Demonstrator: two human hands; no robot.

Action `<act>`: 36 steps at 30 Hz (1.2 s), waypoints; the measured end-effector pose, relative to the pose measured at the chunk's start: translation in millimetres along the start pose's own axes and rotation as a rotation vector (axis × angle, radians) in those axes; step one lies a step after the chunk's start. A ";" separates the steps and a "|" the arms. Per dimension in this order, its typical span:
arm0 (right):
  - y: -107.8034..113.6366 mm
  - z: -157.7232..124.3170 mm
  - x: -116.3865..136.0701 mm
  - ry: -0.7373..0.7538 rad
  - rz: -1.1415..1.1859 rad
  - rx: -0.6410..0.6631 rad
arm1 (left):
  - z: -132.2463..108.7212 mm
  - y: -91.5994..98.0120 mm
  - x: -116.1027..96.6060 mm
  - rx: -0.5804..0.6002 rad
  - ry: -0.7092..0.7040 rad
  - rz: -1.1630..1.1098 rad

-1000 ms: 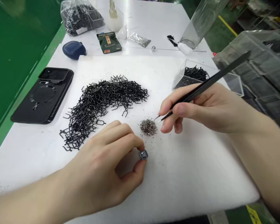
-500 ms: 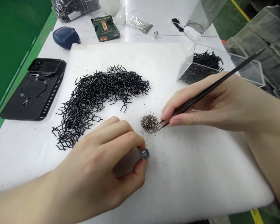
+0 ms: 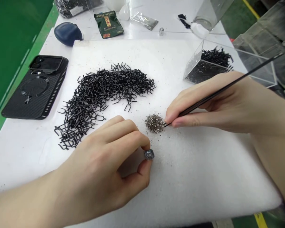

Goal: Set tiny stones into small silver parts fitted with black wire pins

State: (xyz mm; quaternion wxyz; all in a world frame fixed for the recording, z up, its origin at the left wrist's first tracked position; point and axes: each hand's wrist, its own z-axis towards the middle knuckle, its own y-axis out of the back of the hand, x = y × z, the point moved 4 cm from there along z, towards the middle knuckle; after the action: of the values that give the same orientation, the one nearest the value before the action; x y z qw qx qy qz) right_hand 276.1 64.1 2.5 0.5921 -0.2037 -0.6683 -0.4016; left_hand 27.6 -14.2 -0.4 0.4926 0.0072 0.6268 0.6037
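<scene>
My left hand pinches a small grey metallic block between thumb and forefinger, just above the white foam pad. In my right hand is a pair of black tweezers, held like a pen. The tips of the tweezers are pressed close together at the right edge of a small heap of shiny metal bits. Whether a bit sits between the tips is too small to tell. Beyond my left hand lies a curved pile of black forked wire pieces.
A black phone lies at the left, with a blue rubber bulb behind it. A clear box of black pieces stands right of centre. Along the back are a green packet, a clear bag and a clear jar.
The tips of the tweezers have closed together at the heap's edge. My left hand still holds the block in the same place; the whole view has shifted slightly.
</scene>
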 end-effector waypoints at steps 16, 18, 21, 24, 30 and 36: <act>-0.2 2.6 1.7 -0.004 0.011 0.007 | -0.8 -0.4 -0.7 -0.014 -0.025 0.014; -0.4 2.1 2.7 -0.001 -0.005 0.005 | -0.8 -1.1 0.3 -0.023 -0.033 0.009; -0.4 0.4 2.7 -0.013 -0.006 0.004 | -0.4 -1.8 1.5 -0.018 -0.036 0.001; -1.0 -0.5 2.3 -0.017 0.006 0.004 | 0.0 -1.3 1.8 -0.018 -0.036 -0.003; -2.7 0.7 3.4 -0.017 -0.041 -0.010 | -0.7 -0.1 1.1 -0.018 -0.032 -0.003; -0.4 0.1 1.0 -0.018 -0.025 -0.005 | 0.7 -1.3 1.3 -0.026 -0.038 0.012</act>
State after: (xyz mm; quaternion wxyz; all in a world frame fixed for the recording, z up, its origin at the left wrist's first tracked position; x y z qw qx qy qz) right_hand 275.6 63.7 3.3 0.5805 -0.2004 -0.6752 -0.4087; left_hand 28.2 -13.2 -2.1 0.5008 0.0160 0.6095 0.6144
